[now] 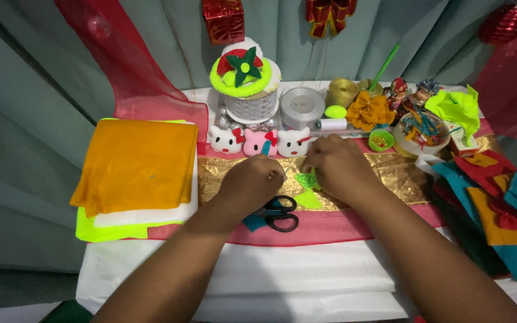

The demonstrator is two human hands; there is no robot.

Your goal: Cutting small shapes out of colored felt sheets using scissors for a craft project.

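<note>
Just behind the black-handled scissors [277, 213] on the surface [306, 281], both hands pinch a small green felt piece [307, 180], left hand [251, 182] curled shut, right hand [337, 167] gripping its edge, with bare white cloth nearer the front edge and orange folded fabric [136, 164] left of the scissors.

folded orange felt [134, 164] lies at the desk's left; three cat-face figures [260, 142] sit behind, ribbon spools [301, 106] beyond.

The left hand [251, 182] covers the scissors' [279, 213] blades, the right hand [337, 167] hides part of the green felt piece [307, 179], and the felt pile [504, 215] is cropped at the right edge.
</note>
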